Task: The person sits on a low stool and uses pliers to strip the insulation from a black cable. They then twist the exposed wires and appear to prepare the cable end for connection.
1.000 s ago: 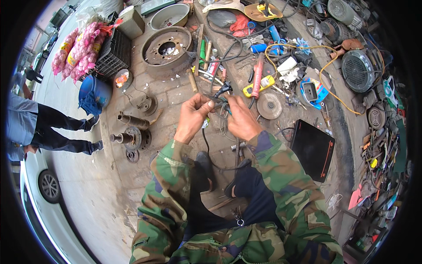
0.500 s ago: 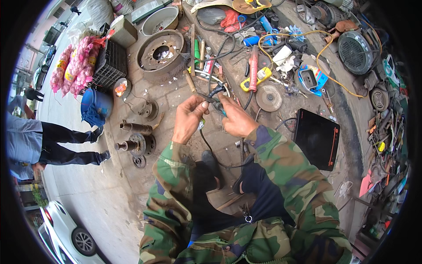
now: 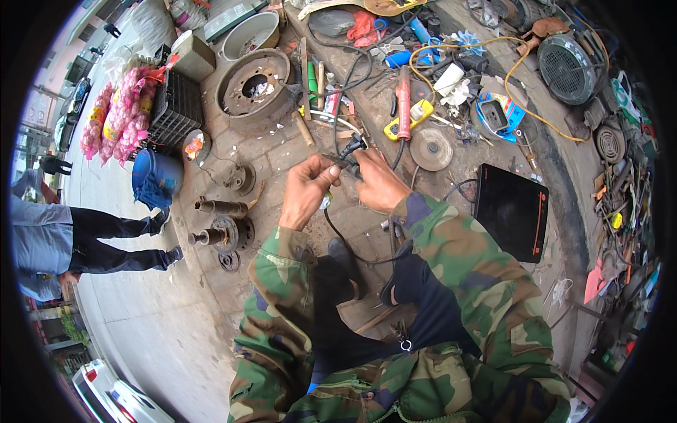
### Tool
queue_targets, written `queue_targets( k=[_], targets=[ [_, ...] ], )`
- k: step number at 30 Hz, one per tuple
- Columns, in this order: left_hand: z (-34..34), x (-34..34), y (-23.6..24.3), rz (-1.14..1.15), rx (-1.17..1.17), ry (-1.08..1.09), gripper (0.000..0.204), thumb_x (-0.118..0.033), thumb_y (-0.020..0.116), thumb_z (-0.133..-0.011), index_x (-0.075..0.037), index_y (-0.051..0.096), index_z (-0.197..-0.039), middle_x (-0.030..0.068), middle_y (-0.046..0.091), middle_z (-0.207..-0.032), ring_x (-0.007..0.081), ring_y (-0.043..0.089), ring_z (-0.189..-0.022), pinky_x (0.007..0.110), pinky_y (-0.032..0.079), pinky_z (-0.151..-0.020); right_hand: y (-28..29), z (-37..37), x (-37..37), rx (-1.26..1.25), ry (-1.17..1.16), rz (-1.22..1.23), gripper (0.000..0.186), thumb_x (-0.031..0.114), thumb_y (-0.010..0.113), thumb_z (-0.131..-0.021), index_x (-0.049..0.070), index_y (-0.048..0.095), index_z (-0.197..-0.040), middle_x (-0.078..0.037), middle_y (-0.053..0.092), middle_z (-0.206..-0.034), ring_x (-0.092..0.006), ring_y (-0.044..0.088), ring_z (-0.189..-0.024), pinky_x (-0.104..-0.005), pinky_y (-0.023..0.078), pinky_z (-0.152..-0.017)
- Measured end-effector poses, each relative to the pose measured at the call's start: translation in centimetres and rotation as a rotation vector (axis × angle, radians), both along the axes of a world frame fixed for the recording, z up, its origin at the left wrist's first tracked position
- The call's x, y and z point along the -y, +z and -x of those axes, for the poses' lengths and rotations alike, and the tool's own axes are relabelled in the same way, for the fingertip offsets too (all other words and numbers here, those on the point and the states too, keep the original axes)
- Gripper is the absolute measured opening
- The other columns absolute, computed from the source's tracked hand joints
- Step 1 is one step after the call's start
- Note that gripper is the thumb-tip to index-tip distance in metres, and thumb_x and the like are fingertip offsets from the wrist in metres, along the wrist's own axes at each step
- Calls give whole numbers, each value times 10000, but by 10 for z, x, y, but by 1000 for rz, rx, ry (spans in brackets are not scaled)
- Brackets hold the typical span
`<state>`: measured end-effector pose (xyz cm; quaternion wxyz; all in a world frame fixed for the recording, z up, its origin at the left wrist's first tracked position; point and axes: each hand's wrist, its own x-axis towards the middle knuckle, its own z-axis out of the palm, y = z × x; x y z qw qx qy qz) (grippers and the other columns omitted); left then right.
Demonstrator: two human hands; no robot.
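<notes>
Paved ground (image 3: 282, 158) strewn with scrap and tools

A rusty wheel drum (image 3: 254, 88) sits near a black crate (image 3: 173, 109) and a blue bucket (image 3: 156, 176); two axle parts (image 3: 222, 222) lie just below them. To the right rest a flat black appliance (image 3: 513, 209), a grinding disc (image 3: 431, 148), a yellow meter (image 3: 407, 118) and a looping yellow cable (image 3: 522, 70).

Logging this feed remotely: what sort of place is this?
Probably an outdoor roadside repair stall: a rusty wheel drum, scattered tools like a yellow multimeter, and a parked car nearby. Both hands work a black cable.
</notes>
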<state>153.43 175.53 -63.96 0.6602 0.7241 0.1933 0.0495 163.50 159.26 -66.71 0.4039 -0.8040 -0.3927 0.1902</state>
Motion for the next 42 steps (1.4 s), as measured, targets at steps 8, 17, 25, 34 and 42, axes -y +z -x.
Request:
queue_targets(
  k=[8, 17, 25, 34, 42],
  targets=[
    [2, 1, -1, -2, -29, -10, 154, -176, 702, -956, -32, 688, -905, -2, 672, -747, 56, 513, -638, 225, 398, -589, -7, -2, 2, 77, -8, -24, 369, 87, 568, -824, -37, 548, -1171, -289, 593, -1148, -494, 559, -1110, -520, 458, -938],
    [1, 0, -6, 17, -43, -21, 146, -169, 709, -945, -28, 694, -908, -2, 672, -751, 56, 516, -645, 230, 392, -579, -14, 3, 0, -27, -67, -7, 294, 199, 614, -888, -55, 550, -1020, -326, 660, -908, -520, 643, -877, -547, 520, -755],
    [0, -3, -13, -5, -86, -43, 149, -177, 709, -950, -30, 715, -933, -11, 661, -750, 58, 510, -668, 226, 388, -608, -4, 6, 3, 33, -162, 215, 333, 269, 629, -874, -8, 608, -1057, -307, 684, -938, -501, 664, -931, -558, 523, -855],
    [3, -4, -8, -40, -87, -21, 201, -215, 720, -948, -16, 711, -972, -5, 666, -790, 65, 519, -703, 229, 400, -652, -11, -13, 3, -313, -87, 103, 362, 343, 732, -871, -15, 674, -877, -52, 638, -649, -154, 622, -568, -340, 516, -566],
    [6, -4, 5, -21, -13, -18, 204, -156, 755, -918, -13, 705, -1054, -37, 653, -836, 47, 525, -743, 212, 406, -666, -8, -22, -1, -473, -43, -125, 375, 366, 662, -950, -6, 692, -986, -81, 699, -752, -160, 647, -701, -335, 521, -670]
  ],
)
